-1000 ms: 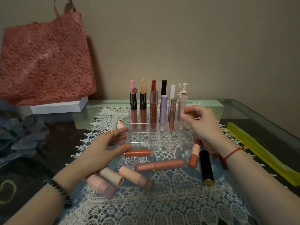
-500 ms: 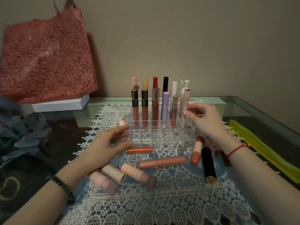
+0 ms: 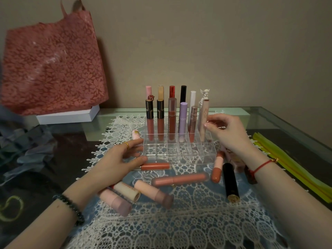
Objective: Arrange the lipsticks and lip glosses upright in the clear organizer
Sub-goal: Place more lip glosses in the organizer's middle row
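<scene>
Head view: the organizer (image 3: 162, 150) stands on a lace mat (image 3: 179, 223) in the middle of the glass worktop (image 3: 291, 123). Its back row holds six upright tubes, from a pink one (image 3: 148, 92) at the left to a figurine-topped one (image 3: 204, 95) at the right. The next row holds six more, among them a lilac tube (image 3: 183, 119). The front compartments hold nothing.

The right hand (image 3: 228, 135) reaches to the right end of that second row, thumb and fingertip pinching a beige tube (image 3: 203, 119), which stands slightly tilted in its compartment. The left hand (image 3: 115, 162) lies loose and spread at the organizer's front-left corner. Its fingertips are at the clear wall and its thumb rests just above a coral gloss (image 3: 156, 166) lying flat.

More tubes lie on the mat in front:
- a long peach gloss (image 3: 181, 179)
- a peach lipstick (image 3: 152, 194)
- a cream tube (image 3: 128, 192)
- a mauve-capped tube (image 3: 115, 201)
- an orange tube (image 3: 217, 168)
- a black tube (image 3: 230, 182)

A small pink tube (image 3: 136, 136) sits just left of the organizer.

A red bag (image 3: 52, 69) leans over a white box (image 3: 68, 115) at the back left, and yellow strips (image 3: 296, 168) lie at the right.
</scene>
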A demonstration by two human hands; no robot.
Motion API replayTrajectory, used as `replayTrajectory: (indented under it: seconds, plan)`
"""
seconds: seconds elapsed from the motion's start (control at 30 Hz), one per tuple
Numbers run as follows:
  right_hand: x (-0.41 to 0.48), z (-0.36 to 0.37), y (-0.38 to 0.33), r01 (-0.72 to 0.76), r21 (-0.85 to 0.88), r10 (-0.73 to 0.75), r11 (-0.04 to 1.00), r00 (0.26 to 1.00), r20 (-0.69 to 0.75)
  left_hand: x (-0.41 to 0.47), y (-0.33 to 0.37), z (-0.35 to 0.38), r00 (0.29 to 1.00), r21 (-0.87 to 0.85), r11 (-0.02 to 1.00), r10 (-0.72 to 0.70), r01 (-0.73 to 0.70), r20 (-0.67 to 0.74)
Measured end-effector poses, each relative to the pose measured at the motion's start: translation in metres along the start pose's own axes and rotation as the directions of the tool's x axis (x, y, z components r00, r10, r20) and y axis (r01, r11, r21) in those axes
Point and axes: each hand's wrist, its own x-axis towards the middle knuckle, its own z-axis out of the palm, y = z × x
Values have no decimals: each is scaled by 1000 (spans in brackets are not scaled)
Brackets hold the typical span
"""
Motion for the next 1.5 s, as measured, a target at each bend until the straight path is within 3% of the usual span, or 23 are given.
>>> replayTrajectory:
  seconds: [0.17, 0.33, 0.57, 0.63, 0.7, 0.77, 0.83, 0.93, 1.03, 1.37, 1.5]
  plan:
    - [0, 0, 1, 6, 7, -5, 1000, 1000, -26, 0, 1, 0, 1000, -7, 1000, -11, 11, 0]
    - [0, -7, -3, 31, 13, -29, 999, 989, -148, -2, 4, 0, 1000, 23, 1000, -9, 9, -15]
    - [-12, -25, -37, 202, 47, -180, 978, 941, -287, -8, 20, -4, 971, 116, 991, 95, -70, -221]
    - [-20, -26, -51, 285, 45, -269, 957, 937, -223, -9, 24, -7, 940, 106, 987, 147, -119, -308]
    - [-28, -23, -63, 353, 54, -351, 934, 936, -36, -13, 31, -10, 924, 100, 977, 209, -186, -320]
    - [-36, -16, -71, 375, 13, -366, 927, 896, 252, -18, 40, -8, 934, 127, 957, 282, -260, -218]
    - [-42, -6, -73, 388, -78, -297, 918, 806, 513, -22, 49, -2, 958, 178, 946, 284, -271, -47]
    - [-50, 8, -70, 477, -166, -235, 863, 669, 705, -23, 50, 11, 946, 294, 900, 293, -321, 137]
    - [-54, 15, -66, 510, -217, -178, 833, 618, 766, -21, 45, 14, 919, 362, 847, 329, -389, 217]
    - [-55, 16, -63, 484, -246, -106, 840, 591, 800, -20, 39, 15, 943, 369, 873, 252, -319, 219]
    - [-49, 9, -67, 419, -179, -148, 890, 636, 757, -20, 48, 6, 975, 135, 968, 198, -211, 103]
